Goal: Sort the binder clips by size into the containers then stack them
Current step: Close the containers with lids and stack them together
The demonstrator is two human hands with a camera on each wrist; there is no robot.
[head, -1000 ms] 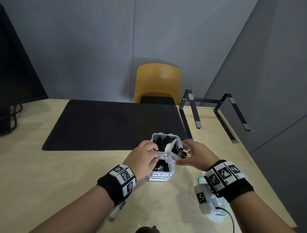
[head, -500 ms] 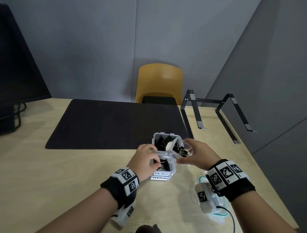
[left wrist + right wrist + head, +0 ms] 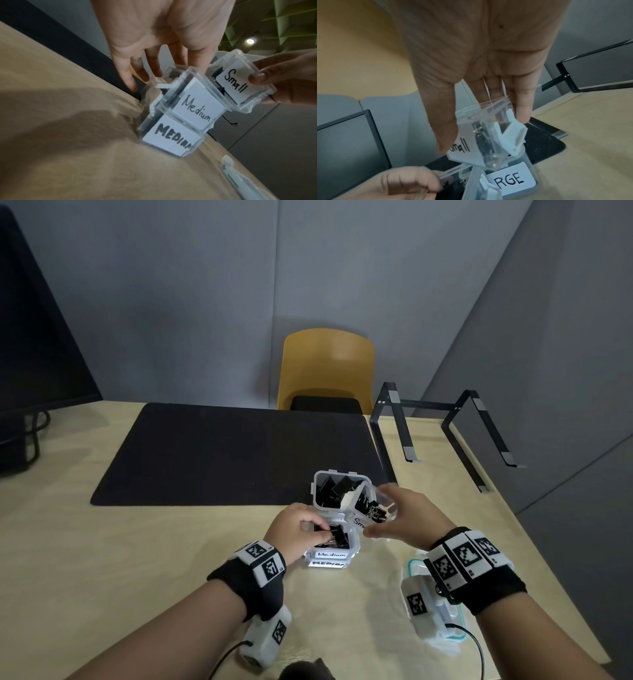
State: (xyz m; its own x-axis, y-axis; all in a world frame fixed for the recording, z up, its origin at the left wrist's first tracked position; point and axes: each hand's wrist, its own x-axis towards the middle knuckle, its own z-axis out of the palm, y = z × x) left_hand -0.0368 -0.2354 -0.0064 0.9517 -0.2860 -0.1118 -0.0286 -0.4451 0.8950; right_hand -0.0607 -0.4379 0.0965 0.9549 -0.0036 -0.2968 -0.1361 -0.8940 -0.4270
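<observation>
Two clear boxes labelled Medium (image 3: 330, 554) (image 3: 197, 104) stand stacked near the table's front. My left hand (image 3: 320, 529) (image 3: 145, 75) reaches into the upper one and pinches a black binder clip (image 3: 337, 537) there. Behind them sits the open Large box (image 3: 320, 475) (image 3: 510, 180), full of big black clips. My right hand (image 3: 376, 511) (image 3: 482, 131) grips the Small box (image 3: 368, 506) (image 3: 240, 81) (image 3: 471, 148), thumb on its label, and holds it tilted in the air between the Large and Medium boxes. Small clips show inside it.
A black mat (image 3: 239, 453) covers the table's middle. A black laptop stand (image 3: 442, 422) stands at the back right and a monitor (image 3: 34, 337) at the left. A lid with a teal seal (image 3: 416, 565) lies under my right wrist. A yellow chair (image 3: 325, 364) is beyond the table.
My left hand has drawn back from the Small box's edge and dropped its fingers into the upper Medium box. The right hand keeps the Small box tilted, slightly higher.
</observation>
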